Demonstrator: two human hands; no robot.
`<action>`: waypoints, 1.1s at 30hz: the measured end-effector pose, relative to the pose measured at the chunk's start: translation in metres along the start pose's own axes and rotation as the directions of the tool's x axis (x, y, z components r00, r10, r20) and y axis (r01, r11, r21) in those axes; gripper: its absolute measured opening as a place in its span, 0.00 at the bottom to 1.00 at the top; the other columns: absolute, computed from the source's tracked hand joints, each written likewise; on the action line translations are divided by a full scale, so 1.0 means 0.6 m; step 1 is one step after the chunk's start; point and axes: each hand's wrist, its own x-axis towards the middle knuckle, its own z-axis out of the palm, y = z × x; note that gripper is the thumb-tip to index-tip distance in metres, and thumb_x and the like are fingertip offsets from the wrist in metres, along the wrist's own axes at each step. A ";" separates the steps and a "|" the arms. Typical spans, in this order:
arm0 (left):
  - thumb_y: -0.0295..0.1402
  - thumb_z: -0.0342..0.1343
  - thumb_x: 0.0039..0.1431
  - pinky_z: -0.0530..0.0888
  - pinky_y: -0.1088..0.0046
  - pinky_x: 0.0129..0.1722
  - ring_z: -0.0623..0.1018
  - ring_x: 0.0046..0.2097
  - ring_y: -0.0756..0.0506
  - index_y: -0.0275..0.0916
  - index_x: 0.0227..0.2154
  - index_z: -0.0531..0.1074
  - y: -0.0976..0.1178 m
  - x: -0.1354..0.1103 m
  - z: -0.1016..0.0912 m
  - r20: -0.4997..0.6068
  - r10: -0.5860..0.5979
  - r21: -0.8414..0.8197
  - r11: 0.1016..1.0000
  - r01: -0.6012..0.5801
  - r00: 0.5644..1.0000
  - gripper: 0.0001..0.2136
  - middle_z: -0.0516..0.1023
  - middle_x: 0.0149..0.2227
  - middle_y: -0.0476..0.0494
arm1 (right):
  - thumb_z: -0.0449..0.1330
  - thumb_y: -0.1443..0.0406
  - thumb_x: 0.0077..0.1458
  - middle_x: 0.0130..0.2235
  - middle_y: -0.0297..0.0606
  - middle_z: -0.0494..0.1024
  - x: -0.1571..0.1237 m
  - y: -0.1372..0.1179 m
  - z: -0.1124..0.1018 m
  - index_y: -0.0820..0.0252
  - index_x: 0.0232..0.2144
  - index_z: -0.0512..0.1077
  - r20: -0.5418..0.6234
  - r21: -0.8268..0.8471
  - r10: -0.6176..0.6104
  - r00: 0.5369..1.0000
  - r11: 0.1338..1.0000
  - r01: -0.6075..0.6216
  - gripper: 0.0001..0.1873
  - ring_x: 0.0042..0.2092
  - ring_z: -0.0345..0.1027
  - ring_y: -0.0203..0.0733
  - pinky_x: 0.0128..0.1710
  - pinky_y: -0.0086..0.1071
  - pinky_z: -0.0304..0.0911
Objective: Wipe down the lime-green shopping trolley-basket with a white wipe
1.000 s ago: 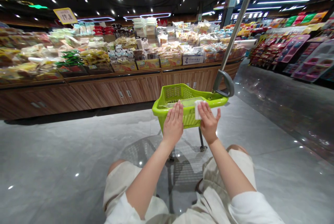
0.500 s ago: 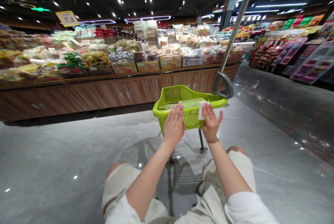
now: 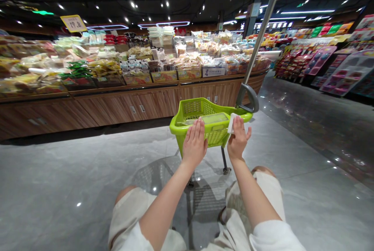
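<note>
A lime-green shopping basket cart (image 3: 201,108) on wheels stands on the floor in front of me. My left hand (image 3: 195,144) lies flat, fingers together and stretched out, against the basket's near rim. My right hand (image 3: 239,138) presses a white folded cloth (image 3: 232,122) against the basket's right corner, fingers extended, thumb apart. A flat pale-green package (image 3: 214,118) lies inside the basket. The cart's grey handle (image 3: 248,99) rises on a metal pole at its right.
A long wooden display counter (image 3: 128,103) stacked with packaged foods runs behind the cart. Shelves of pink and red goods (image 3: 327,64) line the right aisle. Glossy grey floor (image 3: 73,173) spreads all round. My knees in pale shorts are below.
My right hand has slid the white cloth rightward along the basket rim to its right corner. The left hand stays on the rim. The view shifted slightly.
</note>
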 end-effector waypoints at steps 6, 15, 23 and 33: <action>0.30 0.51 0.59 0.53 0.59 0.69 0.49 0.72 0.41 0.29 0.70 0.38 0.000 0.000 -0.001 0.016 0.011 -0.003 1.000 -0.010 1.000 0.39 0.48 0.72 0.35 | 0.46 0.74 0.63 0.63 0.42 0.68 -0.015 -0.054 0.003 0.50 0.69 0.49 0.233 0.122 -0.325 0.917 0.945 0.304 0.35 0.67 0.55 0.40 0.70 0.46 0.36; 0.32 0.50 0.61 0.53 0.58 0.69 0.48 0.72 0.41 0.28 0.69 0.38 0.003 0.002 0.000 0.023 0.001 -0.023 1.000 -0.001 1.000 0.38 0.49 0.72 0.34 | 0.43 0.72 0.62 0.65 0.46 0.63 -0.018 -0.018 0.008 0.53 0.68 0.53 0.063 0.025 -0.038 0.997 0.999 0.036 0.33 0.68 0.52 0.44 0.68 0.52 0.39; 0.29 0.48 0.62 0.53 0.59 0.69 0.49 0.72 0.42 0.28 0.70 0.38 -0.002 0.000 0.003 0.015 0.007 -0.018 1.000 -0.007 1.000 0.37 0.51 0.71 0.34 | 0.44 0.74 0.60 0.64 0.44 0.66 -0.015 0.001 0.001 0.51 0.68 0.52 0.123 0.016 -0.168 0.978 0.986 0.167 0.35 0.67 0.56 0.42 0.69 0.50 0.34; 0.33 0.49 0.62 0.51 0.58 0.70 0.45 0.73 0.41 0.27 0.69 0.37 -0.004 0.000 -0.004 0.064 0.021 -0.003 1.000 -0.021 0.998 0.38 0.46 0.72 0.33 | 0.45 0.74 0.62 0.63 0.43 0.68 -0.017 -0.039 -0.001 0.52 0.67 0.55 0.270 0.103 -0.330 0.905 0.944 0.314 0.33 0.67 0.56 0.40 0.69 0.48 0.35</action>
